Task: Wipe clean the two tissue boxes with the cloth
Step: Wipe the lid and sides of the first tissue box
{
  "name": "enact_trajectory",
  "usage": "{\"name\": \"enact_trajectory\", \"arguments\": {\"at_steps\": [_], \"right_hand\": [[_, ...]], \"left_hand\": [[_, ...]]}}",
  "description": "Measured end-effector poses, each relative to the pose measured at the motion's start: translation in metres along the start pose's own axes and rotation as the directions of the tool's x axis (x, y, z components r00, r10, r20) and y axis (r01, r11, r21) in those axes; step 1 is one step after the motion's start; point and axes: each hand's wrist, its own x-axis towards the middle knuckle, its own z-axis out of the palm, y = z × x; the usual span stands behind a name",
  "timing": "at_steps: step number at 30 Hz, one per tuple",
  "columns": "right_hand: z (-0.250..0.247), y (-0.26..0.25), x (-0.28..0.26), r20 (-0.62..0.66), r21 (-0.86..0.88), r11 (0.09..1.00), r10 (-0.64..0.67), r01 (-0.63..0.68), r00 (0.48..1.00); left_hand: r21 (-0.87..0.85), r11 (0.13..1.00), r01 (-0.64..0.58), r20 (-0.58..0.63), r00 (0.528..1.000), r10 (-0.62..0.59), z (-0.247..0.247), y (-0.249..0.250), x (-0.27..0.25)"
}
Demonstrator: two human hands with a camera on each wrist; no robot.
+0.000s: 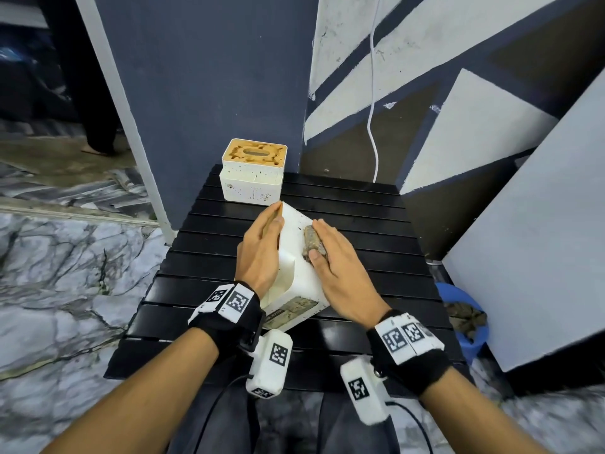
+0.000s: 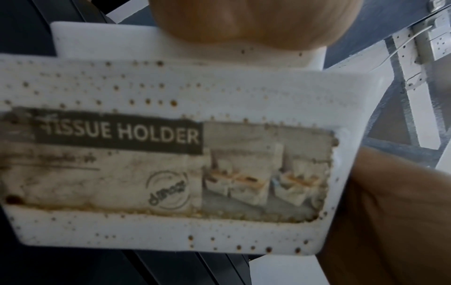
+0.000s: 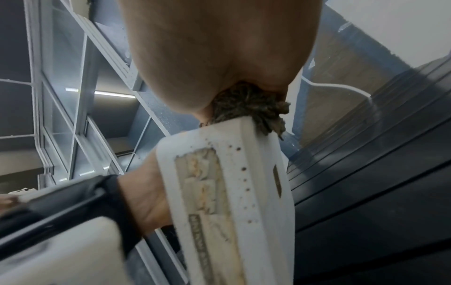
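Wiping the nearer tissue box, tipped on its side on the black slatted table, the right hand pressed a grimy cloth flat-fingered to its upturned face — the left hand braced its other side, fingers straight. A second, stained box waited upright behind, by grey-and-white walls; turning seemed next.
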Motion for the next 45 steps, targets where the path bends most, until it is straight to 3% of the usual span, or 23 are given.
{"name": "enact_trajectory", "arguments": {"at_steps": [7,12,16,25,33,41,45], "right_hand": [[-0.006,0.014,0.058,0.015,-0.043,0.998,0.055,-0.054,0.998],[0.0,-0.007,0.009,-0.029,-0.017,1.0,-0.02,0.02,0.999],[0.007,-0.019,-0.02,0.01,-0.002,0.994,-0.113,0.113,0.994],[0.003,-0.009,0.068,0.011,0.013,0.999,-0.033,0.033,0.999],[0.009,-0.028,-0.019,0.017,0.068,0.991,-0.117,0.116,0.993],[0.0,-0.007,0.067,0.039,0.034,0.998,-0.045,0.044,0.998],[-0.003,-0.006,0.065,0.049,0.041,0.999,-0.028,0.026,0.998]], "left_hand": [[0.039,0.999,-0.007,0.008,1.0,0.007,0.004,0.001,-0.001],[0.065,0.998,-0.014,-0.001,1.0,0.014,0.003,0.001,-0.002],[0.038,0.999,-0.021,0.013,1.0,0.02,0.0,0.001,-0.003],[0.07,0.997,-0.021,0.021,1.0,0.02,0.004,0.001,0.0],[0.08,0.997,0.0,0.011,1.0,-0.001,0.002,0.006,-0.005],[0.087,0.996,-0.023,0.027,0.999,0.02,0.003,0.006,-0.006],[0.106,0.994,-0.029,0.014,1.0,0.027,0.005,0.007,-0.006]]}}
